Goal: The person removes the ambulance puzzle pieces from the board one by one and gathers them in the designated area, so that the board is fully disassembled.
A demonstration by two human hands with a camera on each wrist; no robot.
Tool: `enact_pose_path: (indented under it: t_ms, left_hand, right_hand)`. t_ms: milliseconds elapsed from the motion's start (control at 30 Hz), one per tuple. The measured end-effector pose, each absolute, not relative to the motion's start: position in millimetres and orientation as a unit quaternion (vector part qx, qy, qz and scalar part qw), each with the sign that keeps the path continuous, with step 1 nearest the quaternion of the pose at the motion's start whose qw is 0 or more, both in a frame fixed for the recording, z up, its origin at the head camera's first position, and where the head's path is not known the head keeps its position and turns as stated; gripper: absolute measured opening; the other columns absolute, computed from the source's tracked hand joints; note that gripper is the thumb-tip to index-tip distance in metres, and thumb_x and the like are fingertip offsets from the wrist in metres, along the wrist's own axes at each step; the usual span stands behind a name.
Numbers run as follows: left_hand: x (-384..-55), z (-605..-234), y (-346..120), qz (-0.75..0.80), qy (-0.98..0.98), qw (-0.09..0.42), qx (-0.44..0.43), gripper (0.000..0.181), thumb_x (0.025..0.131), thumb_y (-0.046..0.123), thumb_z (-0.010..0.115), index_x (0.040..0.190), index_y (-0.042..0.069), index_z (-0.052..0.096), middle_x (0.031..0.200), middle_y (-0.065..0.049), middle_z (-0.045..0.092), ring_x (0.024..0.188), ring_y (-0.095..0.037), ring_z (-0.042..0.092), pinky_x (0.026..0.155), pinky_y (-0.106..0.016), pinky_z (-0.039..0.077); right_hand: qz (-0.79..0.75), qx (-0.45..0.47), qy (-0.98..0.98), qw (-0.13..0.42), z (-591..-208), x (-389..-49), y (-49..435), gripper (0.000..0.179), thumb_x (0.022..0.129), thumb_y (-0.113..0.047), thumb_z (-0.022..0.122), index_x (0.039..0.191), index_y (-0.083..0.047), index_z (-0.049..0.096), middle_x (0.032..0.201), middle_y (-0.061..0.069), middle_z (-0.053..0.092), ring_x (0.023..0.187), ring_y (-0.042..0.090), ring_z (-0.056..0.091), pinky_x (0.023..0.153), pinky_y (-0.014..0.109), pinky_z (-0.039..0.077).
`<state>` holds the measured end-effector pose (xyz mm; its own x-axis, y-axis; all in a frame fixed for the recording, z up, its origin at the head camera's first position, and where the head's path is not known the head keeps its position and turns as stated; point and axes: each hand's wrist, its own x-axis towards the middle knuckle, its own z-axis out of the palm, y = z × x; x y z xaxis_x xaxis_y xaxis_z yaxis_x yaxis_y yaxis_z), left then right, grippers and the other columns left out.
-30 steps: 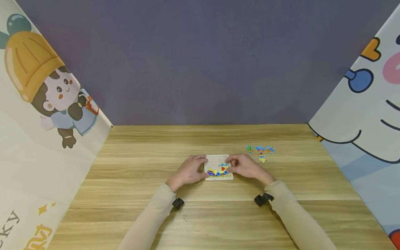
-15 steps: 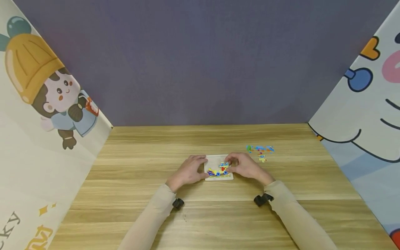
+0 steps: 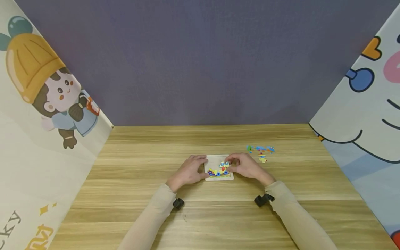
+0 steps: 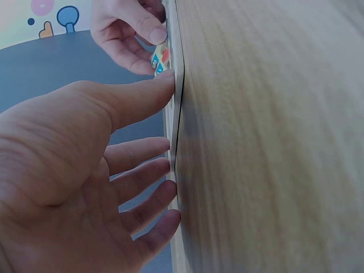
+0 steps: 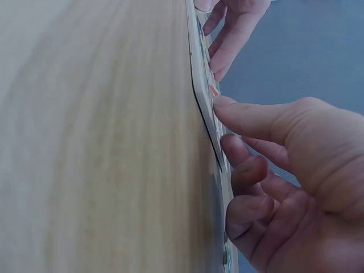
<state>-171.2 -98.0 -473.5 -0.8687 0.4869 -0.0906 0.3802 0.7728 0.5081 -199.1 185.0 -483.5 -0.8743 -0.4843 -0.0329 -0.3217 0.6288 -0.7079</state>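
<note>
cream tray (image 3: 214, 160): bracing nine o'clock edge with wide-spread left hand (image 3: 188, 170), likely against sliding; pinching yellow piece (image 3: 224, 164) with right hand (image 3: 245, 166), three o'clock.

The right hand (image 3: 247, 166) hides part of the board (image 3: 214, 161) in the head view.

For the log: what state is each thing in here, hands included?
Puzzle board: on the table, partly filled, upper left bare.
Vehicle piece: pinched at its right side, not lying flush.
Loose pieces: on the table, off the board.
Left hand: touching the board's left side.
Right hand: pinching the vehicle piece.
</note>
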Motion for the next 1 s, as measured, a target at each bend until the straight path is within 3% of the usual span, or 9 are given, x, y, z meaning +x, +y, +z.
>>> enact_pose_path:
  t_ms: [267, 1000]
  left_hand:
    - [-172, -474, -99, 0.244, 0.934, 0.107, 0.237, 0.068, 0.097, 0.036, 0.078, 0.152, 0.003, 0.056, 0.168, -0.015, 0.044, 0.155, -0.039, 0.040, 0.130, -0.058, 0.031]
    - [-171, -475, -100, 0.251, 0.933, 0.107, 0.235, 0.068, 0.098, 0.036, 0.078, 0.152, 0.003, 0.056, 0.168, -0.014, 0.044, 0.155, -0.039, 0.040, 0.130, -0.056, 0.031]
  right_hand:
    - [-0.360, -0.221, 0.901, 0.100, -483, -199, 189, 0.032, 0.092, -0.028, 0.085, 0.122, -0.018, 0.078, 0.125, 0.005, 0.074, 0.072, 0.013, 0.054, 0.064, 0.028, 0.048]
    - [-0.349, -0.206, 0.912, 0.068, -489, -200, 212, 0.032, 0.093, -0.026, 0.084, 0.123, -0.018, 0.079, 0.127, 0.007, 0.074, 0.071, 0.014, 0.052, 0.064, 0.027, 0.045]
